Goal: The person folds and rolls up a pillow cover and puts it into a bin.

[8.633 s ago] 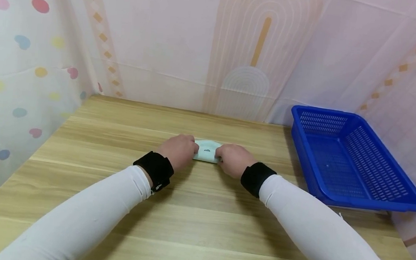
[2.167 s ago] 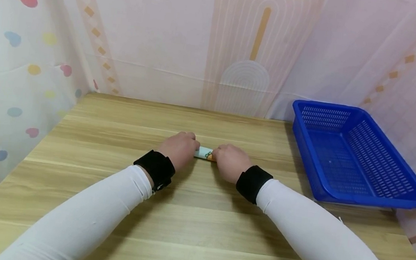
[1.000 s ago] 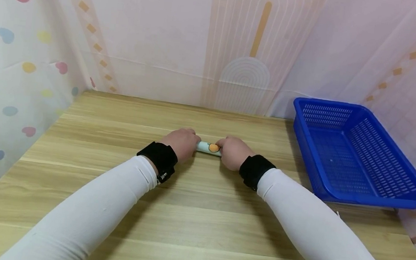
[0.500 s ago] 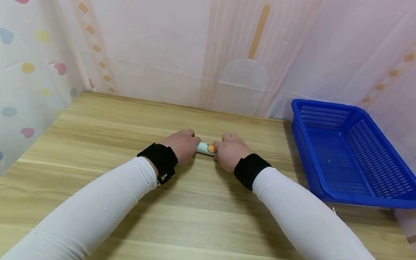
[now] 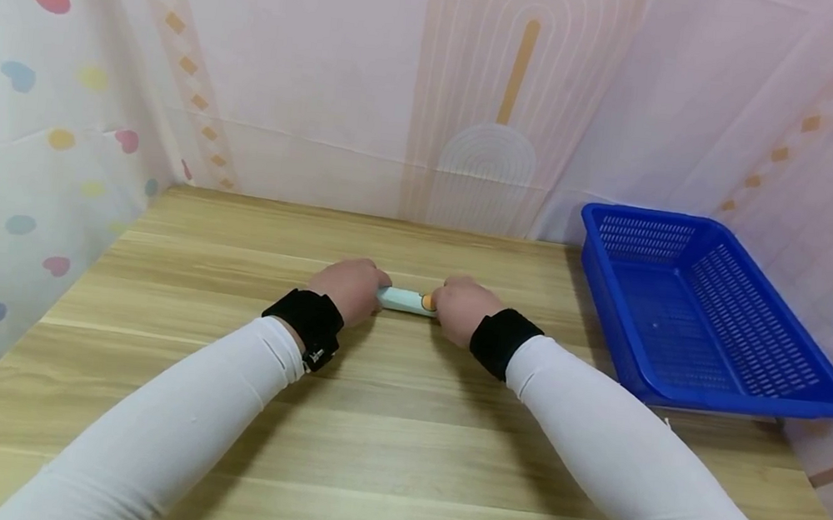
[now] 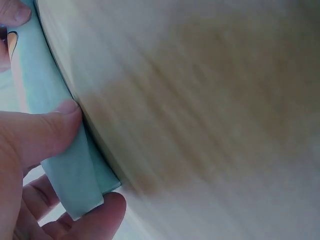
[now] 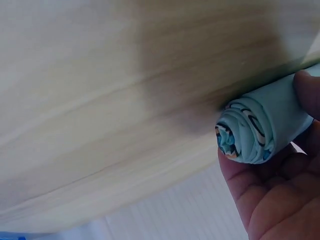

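A light-blue, thin, cloth-like piece (image 5: 405, 300) with an orange print is rolled into a short cylinder, lying crosswise between both hands at the middle of the wooden table. My left hand (image 5: 350, 290) pinches its left end; in the left wrist view the thumb lies on top and the fingers are beneath, and a loose flap shows at that end of the roll (image 6: 75, 175). The right end is held by my right hand (image 5: 466, 310). Spiral layers with dark and orange print show at the roll's end (image 7: 240, 137) in the right wrist view, thumb above and fingers below.
A blue perforated plastic basket (image 5: 712, 322) stands at the table's back right. Patterned cloth (image 5: 314, 74) hangs behind the table and along both sides. The wooden tabletop (image 5: 397, 459) stretches in front of the hands.
A flat, wider light-blue piece 8.6 s ago is now a narrow roll. Over the last half second my left hand shifted slightly left, and more of the roll shows between the hands.
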### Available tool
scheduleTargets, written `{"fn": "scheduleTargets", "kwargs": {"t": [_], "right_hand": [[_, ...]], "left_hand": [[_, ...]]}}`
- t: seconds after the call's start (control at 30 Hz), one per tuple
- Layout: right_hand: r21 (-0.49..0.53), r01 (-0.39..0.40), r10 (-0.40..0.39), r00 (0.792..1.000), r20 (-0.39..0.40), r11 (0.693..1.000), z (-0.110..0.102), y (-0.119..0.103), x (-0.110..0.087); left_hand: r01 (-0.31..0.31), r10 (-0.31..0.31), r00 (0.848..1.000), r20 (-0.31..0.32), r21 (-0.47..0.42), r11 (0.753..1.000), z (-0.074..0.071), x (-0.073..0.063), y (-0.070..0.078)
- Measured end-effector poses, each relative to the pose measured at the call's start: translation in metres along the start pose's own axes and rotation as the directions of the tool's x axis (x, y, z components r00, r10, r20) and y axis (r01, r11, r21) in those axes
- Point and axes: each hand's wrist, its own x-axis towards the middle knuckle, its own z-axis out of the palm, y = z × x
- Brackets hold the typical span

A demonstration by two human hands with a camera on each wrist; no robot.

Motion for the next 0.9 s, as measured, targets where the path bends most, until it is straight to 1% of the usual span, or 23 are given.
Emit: {"fn": "scheduleTargets", "kwargs": {"t": [0.23,0.33,0.4,0.47,0.57,0.6,0.73,0.9], "right_hand": [[0.057,-0.022,0.022,1.0,-0.002,0.998,0.0,-0.004,0.0],[0.034,-0.026,0.027,0.999,-0.034,0.999,0.003,-0.005,0.0],[-0.012,-0.02,0.019,0.998,-0.06,1.0,0.005,-0.006,0.0],[-0.059,0.001,-0.006,0.996,-0.089,0.998,0.007,-0.008,0.001],[-0.085,0.041,-0.05,0.992,-0.112,0.996,0.007,-0.011,0.001],[-0.075,0.054,-0.063,0.991,-0.117,0.996,0.006,-0.013,0.0],[-0.039,0.078,-0.081,0.992,-0.1,0.996,0.003,-0.019,0.0],[0.001,0.07,-0.07,0.996,-0.046,0.998,0.002,-0.024,0.001]], "left_hand": [[-0.018,0.018,1.0,-0.002,0.028,0.999,0.002,0.0,0.003],[-0.034,0.034,0.999,0.001,0.037,0.999,0.001,0.0,0.005],[-0.044,0.044,0.999,0.005,0.041,0.998,0.0,0.0,0.007],[-0.047,0.047,0.999,0.011,0.042,0.998,0.0,0.001,0.01],[-0.045,0.043,0.999,0.024,0.045,0.998,0.001,0.002,0.013],[-0.045,0.044,0.999,0.029,0.049,0.998,0.001,0.002,0.015],[-0.054,0.051,0.998,0.045,0.062,0.997,0.003,0.002,0.021],[-0.082,0.08,0.996,0.034,0.066,0.994,0.004,0.001,0.027]]}}
